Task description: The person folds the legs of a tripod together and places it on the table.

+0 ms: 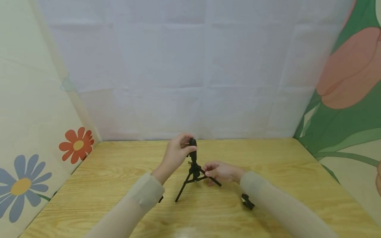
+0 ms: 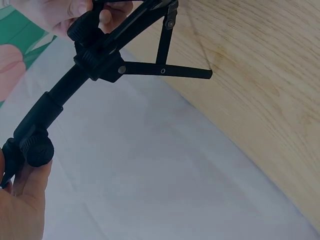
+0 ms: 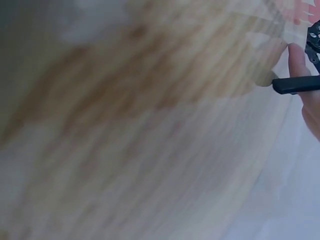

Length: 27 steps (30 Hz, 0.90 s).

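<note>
A small black tripod (image 1: 194, 162) stands upright on the wooden table with its legs spread. My left hand (image 1: 176, 151) grips its top end, thumb on the near side and fingers behind. Lower down, my right hand (image 1: 222, 172) pinches the tripod by the right leg, close under the hub. The left wrist view shows the round knob (image 2: 38, 149) near the top, beside the left fingers, and the braced legs (image 2: 167, 70). At the right edge of the right wrist view, one leg (image 3: 299, 85) crosses in front of fingers.
A black piece (image 1: 247, 202) shows below the right sleeve, and a smaller dark bit (image 1: 161, 199) beside the left one. White cloth (image 1: 166, 72) hangs behind the table (image 1: 119, 205). Flower-printed panels (image 1: 29, 99) flank both sides.
</note>
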### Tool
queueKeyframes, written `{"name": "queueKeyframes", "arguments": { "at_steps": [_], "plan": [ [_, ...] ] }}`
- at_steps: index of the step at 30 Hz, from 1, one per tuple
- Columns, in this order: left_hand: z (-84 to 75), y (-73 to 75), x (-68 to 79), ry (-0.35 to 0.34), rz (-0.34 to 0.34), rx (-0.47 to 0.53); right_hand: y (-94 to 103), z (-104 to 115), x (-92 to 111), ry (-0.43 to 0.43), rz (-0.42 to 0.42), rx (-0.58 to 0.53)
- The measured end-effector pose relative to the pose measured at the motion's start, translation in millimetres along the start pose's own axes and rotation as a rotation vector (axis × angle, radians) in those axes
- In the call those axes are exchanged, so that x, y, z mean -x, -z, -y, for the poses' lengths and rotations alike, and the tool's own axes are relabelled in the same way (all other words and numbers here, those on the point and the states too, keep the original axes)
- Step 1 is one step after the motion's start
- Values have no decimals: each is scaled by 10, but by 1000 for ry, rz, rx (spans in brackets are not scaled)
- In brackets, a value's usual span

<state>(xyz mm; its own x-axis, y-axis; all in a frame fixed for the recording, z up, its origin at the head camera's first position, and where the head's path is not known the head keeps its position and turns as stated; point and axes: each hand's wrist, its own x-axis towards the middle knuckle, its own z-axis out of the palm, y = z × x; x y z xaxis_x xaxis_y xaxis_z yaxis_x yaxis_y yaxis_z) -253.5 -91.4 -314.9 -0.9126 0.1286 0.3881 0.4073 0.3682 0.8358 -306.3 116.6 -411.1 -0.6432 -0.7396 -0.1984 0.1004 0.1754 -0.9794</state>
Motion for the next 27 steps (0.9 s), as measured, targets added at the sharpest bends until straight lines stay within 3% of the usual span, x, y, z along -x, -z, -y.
{"name": "queueKeyframes", "arguments": {
  "at_steps": [6,16,27],
  "plan": [
    [12,-3,4,-21,1,11,-1,-9,1,-5,-7,-8],
    [2,20,-3,6,12,8,6,-6,16,38,41,-41],
    [28,25,-14,11,31,42,-25,13,38,45,10,-52]
  ]
}}
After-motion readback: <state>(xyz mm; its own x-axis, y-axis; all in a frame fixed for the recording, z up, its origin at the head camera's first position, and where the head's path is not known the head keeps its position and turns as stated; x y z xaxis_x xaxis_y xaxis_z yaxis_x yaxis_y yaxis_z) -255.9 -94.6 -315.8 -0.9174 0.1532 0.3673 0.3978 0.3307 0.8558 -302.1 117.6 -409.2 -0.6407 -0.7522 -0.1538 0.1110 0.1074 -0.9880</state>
